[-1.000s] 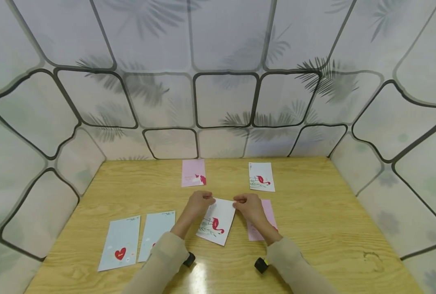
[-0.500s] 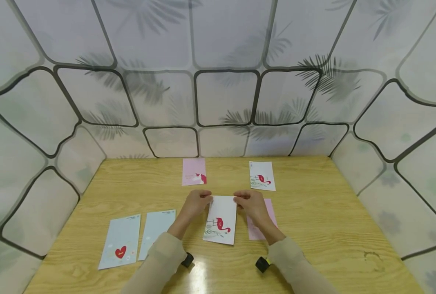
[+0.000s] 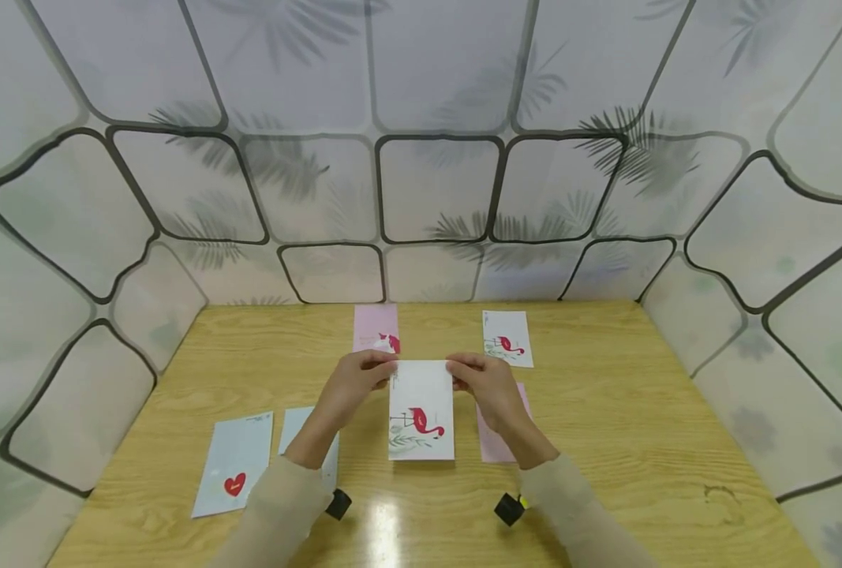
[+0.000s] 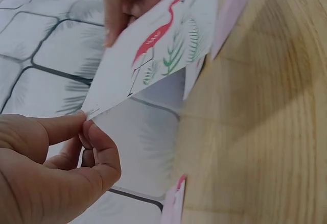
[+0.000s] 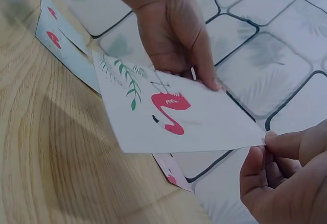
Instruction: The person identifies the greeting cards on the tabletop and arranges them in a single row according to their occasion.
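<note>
A white card with a red flamingo and green leaves (image 3: 421,410) is held up over the table between both hands. My left hand (image 3: 353,386) pinches its top left corner between thumb and fingers, as the left wrist view shows closely. At the top right corner, my right hand (image 3: 488,386) pinches the card the same way, seen in the right wrist view. The card's picture faces me, its lower edge toward my body. Behind my right hand lies a pink card (image 3: 493,438), partly covered by the hand and wrist.
On the wooden table (image 3: 626,442), a second flamingo card (image 3: 507,338) lies at the back right and a pink card (image 3: 374,325) at the back. Two pale blue cards lie at left, one with a red heart (image 3: 234,484). A patterned cloth (image 3: 435,189) walls the back and sides.
Both hands have lifted the flamingo card and straightened it from a slant. The left hand has shifted left and up, now overlapping the rear pink card in the head view.
</note>
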The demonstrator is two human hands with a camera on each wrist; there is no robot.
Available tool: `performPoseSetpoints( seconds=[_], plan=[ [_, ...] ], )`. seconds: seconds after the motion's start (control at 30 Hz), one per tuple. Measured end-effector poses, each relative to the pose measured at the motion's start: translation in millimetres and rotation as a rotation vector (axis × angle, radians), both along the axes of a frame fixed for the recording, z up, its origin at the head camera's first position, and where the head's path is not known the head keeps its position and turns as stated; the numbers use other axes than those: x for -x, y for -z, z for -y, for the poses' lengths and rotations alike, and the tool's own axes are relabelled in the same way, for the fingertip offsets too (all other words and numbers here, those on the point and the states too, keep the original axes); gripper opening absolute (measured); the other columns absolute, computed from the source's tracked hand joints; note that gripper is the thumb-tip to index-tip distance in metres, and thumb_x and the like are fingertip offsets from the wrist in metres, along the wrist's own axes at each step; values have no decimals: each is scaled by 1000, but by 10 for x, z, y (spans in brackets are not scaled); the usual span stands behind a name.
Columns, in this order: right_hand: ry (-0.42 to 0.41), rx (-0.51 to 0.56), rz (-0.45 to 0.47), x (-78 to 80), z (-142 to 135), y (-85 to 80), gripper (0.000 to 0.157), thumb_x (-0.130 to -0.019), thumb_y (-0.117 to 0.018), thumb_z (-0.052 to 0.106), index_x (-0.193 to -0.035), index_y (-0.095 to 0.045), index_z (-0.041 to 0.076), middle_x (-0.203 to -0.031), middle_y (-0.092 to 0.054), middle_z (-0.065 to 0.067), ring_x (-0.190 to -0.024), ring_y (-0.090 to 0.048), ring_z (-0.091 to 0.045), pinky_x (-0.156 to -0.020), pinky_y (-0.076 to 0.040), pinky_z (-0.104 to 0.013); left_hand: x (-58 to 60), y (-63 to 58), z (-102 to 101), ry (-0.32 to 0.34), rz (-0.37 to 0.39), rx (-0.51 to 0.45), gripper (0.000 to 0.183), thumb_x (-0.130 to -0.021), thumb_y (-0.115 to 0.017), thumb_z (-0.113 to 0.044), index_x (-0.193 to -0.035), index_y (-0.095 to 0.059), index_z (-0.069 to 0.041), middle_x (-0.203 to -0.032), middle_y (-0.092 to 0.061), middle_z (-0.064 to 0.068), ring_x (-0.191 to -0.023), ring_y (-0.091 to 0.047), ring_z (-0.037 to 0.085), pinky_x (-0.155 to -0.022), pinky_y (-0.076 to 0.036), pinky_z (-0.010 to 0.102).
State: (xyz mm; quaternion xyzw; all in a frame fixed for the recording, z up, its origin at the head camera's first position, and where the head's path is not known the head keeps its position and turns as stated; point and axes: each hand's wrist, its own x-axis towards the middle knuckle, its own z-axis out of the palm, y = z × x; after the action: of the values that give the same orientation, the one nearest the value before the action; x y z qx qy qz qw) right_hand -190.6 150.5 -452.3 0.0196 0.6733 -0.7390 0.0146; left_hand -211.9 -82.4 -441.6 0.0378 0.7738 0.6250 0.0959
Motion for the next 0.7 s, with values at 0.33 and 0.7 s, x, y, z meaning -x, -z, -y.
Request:
performPoseSetpoints(
  seconds=[0.33, 0.7],
  plan=[
    [-129, -103, -42, -2, 192, -65, 25, -102, -67, 14, -105, -72, -10, -78, -63, -8, -71, -60, -16, -66, -56, -23, -145, -235, 302, -18, 53, -10, 25, -103, -66, -15, -119, -71, 3, -108, -69, 10, -95, -63, 21, -94, -56, 37],
    [-148, -142, -141, -31, 523, -188, 23, -100, -70, 16, -100, -73, -7, -71, -63, -7, -64, -59, -14, -60, -54, -22, -244, -383, 602, -80, 16, 71, 35, -103, -67, -24, -128, -70, -1, -120, -70, 12, -102, -64, 22, -97, -55, 39]
  ],
)
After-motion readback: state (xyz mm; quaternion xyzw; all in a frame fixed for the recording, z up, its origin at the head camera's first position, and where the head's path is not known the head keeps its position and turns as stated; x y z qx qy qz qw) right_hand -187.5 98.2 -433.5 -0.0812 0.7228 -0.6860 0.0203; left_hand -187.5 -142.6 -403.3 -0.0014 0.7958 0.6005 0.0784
